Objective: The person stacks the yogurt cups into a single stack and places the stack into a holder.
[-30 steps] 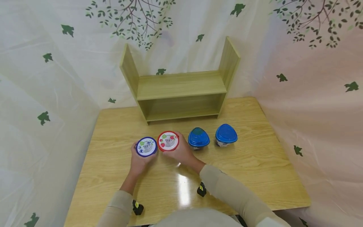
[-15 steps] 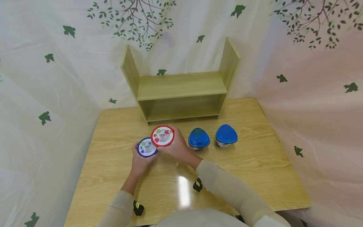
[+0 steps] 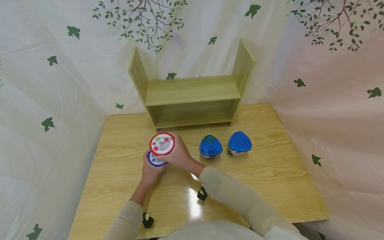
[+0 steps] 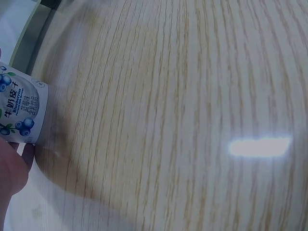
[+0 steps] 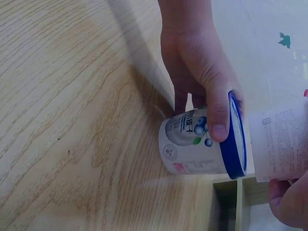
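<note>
My left hand point(image 3: 151, 173) grips a blue-lidded yogurt cup point(image 3: 157, 162) that stands on the table. In the left wrist view its side point(image 4: 21, 108) carries a blueberry print. My right hand point(image 3: 181, 155) holds a red-lidded yogurt cup point(image 3: 162, 144), with red fruit on its lid, by the side. From the head view the red lid overlaps most of the blue one. In the right wrist view the pale wall of the red-lidded cup point(image 5: 279, 139) is raised just off the blue lid point(image 5: 236, 139), with a narrow gap between them.
Two cups with rounded triangular blue lids, one point(image 3: 210, 145) nearer and one point(image 3: 240, 141) farther right, stand on the wooden table point(image 3: 270, 186). Behind them is a two-level wooden shelf point(image 3: 192, 90), against a leaf-patterned curtain point(image 3: 195, 20).
The right hand has lifted the red-lidded cup from beside the blue-lidded one and carried it left over it. The left hand has stayed nearly in place, shifting slightly right.
</note>
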Motion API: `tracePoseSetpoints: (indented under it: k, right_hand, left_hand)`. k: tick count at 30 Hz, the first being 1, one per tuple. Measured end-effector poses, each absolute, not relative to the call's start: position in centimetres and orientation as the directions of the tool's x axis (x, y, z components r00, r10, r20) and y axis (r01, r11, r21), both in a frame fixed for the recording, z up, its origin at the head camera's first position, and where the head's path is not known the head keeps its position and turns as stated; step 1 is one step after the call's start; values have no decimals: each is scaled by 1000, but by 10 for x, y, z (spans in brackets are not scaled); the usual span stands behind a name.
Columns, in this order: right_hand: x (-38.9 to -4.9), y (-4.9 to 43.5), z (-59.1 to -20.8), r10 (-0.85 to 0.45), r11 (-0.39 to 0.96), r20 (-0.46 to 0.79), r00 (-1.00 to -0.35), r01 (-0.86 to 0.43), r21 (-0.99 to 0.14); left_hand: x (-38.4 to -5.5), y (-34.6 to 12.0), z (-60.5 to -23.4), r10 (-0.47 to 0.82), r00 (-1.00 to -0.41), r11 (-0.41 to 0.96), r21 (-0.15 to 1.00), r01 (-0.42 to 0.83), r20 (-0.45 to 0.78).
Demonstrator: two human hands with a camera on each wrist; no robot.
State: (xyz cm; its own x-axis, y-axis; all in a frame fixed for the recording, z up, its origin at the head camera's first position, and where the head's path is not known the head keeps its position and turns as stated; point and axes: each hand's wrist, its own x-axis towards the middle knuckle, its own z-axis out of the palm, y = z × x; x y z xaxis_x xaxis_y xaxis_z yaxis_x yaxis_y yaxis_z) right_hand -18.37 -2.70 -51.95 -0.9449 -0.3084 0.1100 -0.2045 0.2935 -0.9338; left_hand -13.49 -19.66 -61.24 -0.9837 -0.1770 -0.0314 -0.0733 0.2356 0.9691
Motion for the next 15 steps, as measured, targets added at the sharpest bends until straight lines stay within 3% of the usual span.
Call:
tracePoseSetpoints:
  k: [15]
  right_hand:
    - [-186, -54, -524, -389, 303, 147, -909, -277, -912]
  left_hand:
    - [-134, -194, -614, -185, -979, 199, 979, 46, 83]
